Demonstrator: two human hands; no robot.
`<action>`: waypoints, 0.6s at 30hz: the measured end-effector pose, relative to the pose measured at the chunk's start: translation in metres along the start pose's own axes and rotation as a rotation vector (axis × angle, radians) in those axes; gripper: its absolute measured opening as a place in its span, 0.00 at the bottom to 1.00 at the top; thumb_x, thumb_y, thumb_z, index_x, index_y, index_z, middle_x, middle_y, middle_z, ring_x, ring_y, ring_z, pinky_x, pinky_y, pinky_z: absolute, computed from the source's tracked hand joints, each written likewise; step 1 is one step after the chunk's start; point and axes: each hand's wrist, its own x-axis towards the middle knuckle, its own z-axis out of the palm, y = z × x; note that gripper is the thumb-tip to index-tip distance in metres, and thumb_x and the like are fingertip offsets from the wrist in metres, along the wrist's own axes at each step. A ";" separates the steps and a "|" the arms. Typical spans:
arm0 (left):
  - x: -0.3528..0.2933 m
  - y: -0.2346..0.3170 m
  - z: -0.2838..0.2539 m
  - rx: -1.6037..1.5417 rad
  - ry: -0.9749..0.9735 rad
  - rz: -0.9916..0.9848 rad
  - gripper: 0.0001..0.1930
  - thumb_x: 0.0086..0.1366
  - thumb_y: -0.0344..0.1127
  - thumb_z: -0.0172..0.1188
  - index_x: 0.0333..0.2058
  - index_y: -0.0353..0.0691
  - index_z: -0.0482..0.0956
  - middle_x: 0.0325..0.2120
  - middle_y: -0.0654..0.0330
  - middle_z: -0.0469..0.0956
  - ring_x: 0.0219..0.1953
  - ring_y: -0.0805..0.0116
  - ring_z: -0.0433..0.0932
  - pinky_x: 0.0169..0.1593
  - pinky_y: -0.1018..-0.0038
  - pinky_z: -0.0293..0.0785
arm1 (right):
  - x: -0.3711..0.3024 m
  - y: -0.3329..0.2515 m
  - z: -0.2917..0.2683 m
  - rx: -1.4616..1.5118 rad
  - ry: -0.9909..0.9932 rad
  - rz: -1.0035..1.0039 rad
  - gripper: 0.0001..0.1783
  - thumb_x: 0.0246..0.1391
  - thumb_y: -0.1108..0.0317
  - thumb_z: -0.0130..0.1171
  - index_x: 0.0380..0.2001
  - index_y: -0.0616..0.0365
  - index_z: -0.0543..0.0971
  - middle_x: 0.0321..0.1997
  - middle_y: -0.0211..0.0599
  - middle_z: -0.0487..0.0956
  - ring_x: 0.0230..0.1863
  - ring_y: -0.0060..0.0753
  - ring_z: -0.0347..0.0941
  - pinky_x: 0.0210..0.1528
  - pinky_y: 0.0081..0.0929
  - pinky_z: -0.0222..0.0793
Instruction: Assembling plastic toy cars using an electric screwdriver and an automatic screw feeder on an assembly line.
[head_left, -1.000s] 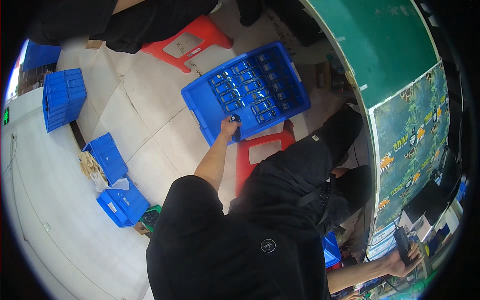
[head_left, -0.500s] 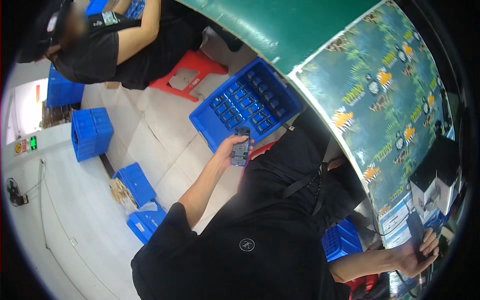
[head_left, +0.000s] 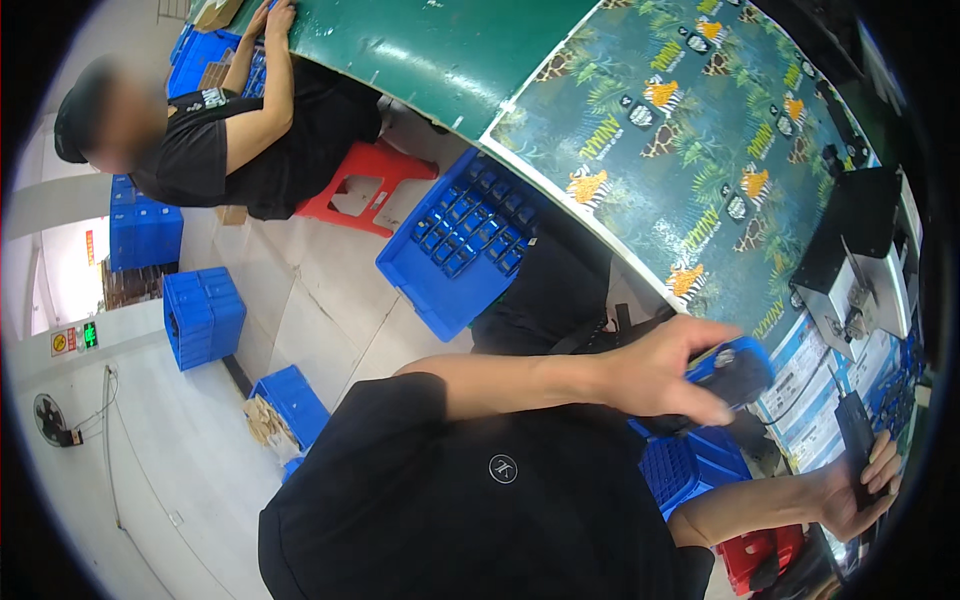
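My left hand (head_left: 655,372) is stretched across my body toward the bench on the right. Between its thumb and fingers is a blue and black toy car (head_left: 735,370), slightly smeared by motion. At the bench's near right end, my right hand (head_left: 858,502) is wrapped around a black electric screwdriver (head_left: 855,435), its thin tip pointing up and away. A gap lies between car and screwdriver tip. Several similar blue cars (head_left: 470,235) stand in rows inside a blue crate (head_left: 440,298) left of the bench.
The bench carries a patterned mat (head_left: 640,150) and a black and silver machine (head_left: 850,260). A co-worker (head_left: 200,150) sits at the far left near a red stool (head_left: 370,185). Blue bins (head_left: 205,318) stand on the floor; another blue crate (head_left: 690,465) is below the bench.
My left hand has swung from beside the car crate rightward across my body, carrying the toy car. My right hand still grips the screwdriver near the bench. The view has shifted a little.
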 end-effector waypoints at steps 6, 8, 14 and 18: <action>0.059 0.002 -0.003 -0.164 0.249 -0.057 0.20 0.55 0.28 0.67 0.47 0.35 0.74 0.34 0.61 0.79 0.32 0.76 0.77 0.40 0.76 0.74 | -0.003 -0.004 0.025 -0.186 -0.116 -0.107 0.12 0.54 0.68 0.48 0.18 0.54 0.62 0.21 0.29 0.53 0.24 0.25 0.51 0.35 0.31 0.47; 0.066 -0.002 -0.017 -0.200 0.251 -0.082 0.19 0.56 0.27 0.66 0.46 0.35 0.74 0.35 0.59 0.80 0.31 0.74 0.79 0.38 0.75 0.76 | -0.001 0.001 0.036 -0.230 -0.215 -0.109 0.12 0.57 0.68 0.46 0.20 0.53 0.63 0.22 0.30 0.57 0.24 0.24 0.53 0.33 0.30 0.49; 0.076 -0.017 -0.039 -0.059 0.332 0.001 0.18 0.59 0.27 0.64 0.48 0.35 0.72 0.37 0.58 0.80 0.33 0.71 0.80 0.38 0.73 0.79 | 0.009 0.044 0.082 -0.273 -0.247 -0.163 0.06 0.60 0.68 0.50 0.29 0.55 0.69 0.22 0.28 0.63 0.23 0.25 0.60 0.33 0.29 0.57; 0.080 -0.025 -0.032 0.027 0.296 0.062 0.18 0.60 0.25 0.63 0.49 0.34 0.73 0.37 0.58 0.80 0.33 0.73 0.80 0.40 0.74 0.78 | 0.017 0.050 0.089 -0.384 -0.264 -0.227 0.04 0.56 0.77 0.53 0.34 0.61 0.69 0.19 0.33 0.66 0.18 0.27 0.65 0.27 0.30 0.68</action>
